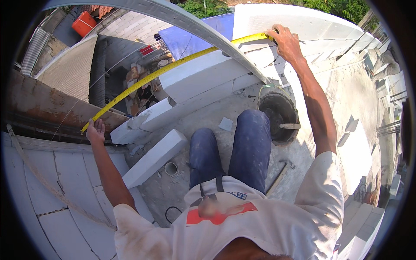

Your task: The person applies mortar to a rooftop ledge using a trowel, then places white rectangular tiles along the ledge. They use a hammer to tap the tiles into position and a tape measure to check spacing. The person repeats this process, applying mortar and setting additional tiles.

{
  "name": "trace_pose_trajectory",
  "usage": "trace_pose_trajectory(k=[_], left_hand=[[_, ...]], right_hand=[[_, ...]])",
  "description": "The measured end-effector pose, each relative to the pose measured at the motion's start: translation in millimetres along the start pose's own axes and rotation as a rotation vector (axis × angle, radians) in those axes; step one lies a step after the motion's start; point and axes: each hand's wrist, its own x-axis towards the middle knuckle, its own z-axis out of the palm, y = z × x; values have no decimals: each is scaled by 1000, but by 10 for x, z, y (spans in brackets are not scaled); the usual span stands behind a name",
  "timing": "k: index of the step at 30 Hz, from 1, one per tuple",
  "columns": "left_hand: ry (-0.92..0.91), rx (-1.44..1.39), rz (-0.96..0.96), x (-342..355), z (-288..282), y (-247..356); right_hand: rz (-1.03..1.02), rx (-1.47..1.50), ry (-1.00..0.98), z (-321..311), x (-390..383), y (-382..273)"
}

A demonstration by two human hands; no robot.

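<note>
A yellow tape measure blade point(186, 58) is stretched across the picture, over a low wall of white blocks point(203, 78) and the gap beside it. My left hand point(96, 132), palm up, holds the blade's free end at the far left between thumb and fingers. My right hand point(287, 43) is closed round the tape case at the far right, above the wall's top; the fingers mostly hide the case. The blade passes close to a grey metal bar point(195, 27) that slants across the view. Whether they touch I cannot tell.
Near my knees stand a black bucket point(277, 108) with a light handle across its rim, a loose white block point(158, 156) and a short pipe piece point(171, 168). A hammer point(279, 177) lies right of my leg. Beyond the wall is a drop to a lower yard.
</note>
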Motion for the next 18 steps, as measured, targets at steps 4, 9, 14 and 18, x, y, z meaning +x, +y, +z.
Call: trace_pose_trajectory(k=[4,9,14,18], left_hand=[[1,-2,-3,96,-80,59],[25,-10,-28,72,-27,82],[29,-8,-27,6,34,87],[29,10,-1,-11,36,100]], right_hand=[[8,-2,-3,-1,12,-39],[-26,-33,45,70,15,-1],[-49,-31,98,171,12,73],[-45,-28,91,180,11,73]])
